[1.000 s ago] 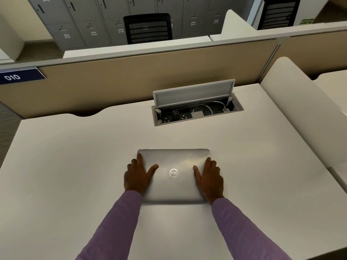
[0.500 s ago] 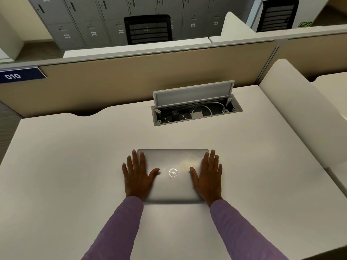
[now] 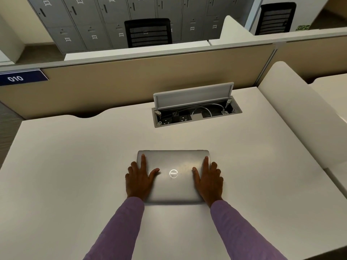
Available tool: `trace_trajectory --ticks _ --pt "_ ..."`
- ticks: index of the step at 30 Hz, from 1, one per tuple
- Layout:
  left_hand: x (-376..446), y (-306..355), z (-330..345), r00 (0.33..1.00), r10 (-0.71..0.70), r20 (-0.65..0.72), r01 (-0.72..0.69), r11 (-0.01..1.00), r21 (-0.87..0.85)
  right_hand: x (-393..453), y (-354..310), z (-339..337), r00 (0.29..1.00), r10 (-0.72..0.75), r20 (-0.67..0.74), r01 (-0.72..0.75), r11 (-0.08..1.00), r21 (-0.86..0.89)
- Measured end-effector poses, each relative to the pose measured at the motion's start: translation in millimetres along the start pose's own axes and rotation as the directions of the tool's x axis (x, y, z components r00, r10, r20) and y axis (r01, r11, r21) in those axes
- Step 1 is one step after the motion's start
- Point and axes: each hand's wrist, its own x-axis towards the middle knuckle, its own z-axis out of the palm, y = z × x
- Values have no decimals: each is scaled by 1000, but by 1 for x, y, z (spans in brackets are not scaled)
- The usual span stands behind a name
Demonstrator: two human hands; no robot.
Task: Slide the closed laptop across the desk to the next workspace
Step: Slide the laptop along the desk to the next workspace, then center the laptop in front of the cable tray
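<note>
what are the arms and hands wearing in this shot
Both arms wear long purple sleeves of a soft, finely textured fabric that end at the wrists. The left hand and right hand are bare: no gloves, rings, watch or markings show.

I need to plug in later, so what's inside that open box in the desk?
The open box holds power sockets and a looped white cable. Its raised lid hides the back edge.

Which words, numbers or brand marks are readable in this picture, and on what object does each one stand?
"010": blue sign on the partition.
"DELL", upside down from this view: round logo on the laptop lid.
"EXIT": green sign, barely legible.
Locker tags: numbers, too blurred to read surely.
</note>
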Motion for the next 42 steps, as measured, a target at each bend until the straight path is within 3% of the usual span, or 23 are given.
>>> trace_trajectory --ticks 5,18,27,42 --pt "3 3 -10 999 -18 43 17 1000 16 1 -2 -1 999 28 37 -30 999 28" --pt "10 17 -13 972 -215 94 233 929 -288 6 -6 7 997 82 -10 -78 975 208" --pt "19 11 -16 973 -184 140 225 891 -394 13 0 8 996 79 -29 -67 956 286" --pt "3 -4 -13 972 -224 64 232 908 -348 24 -8 9 999 -28 -33 36 955 296"
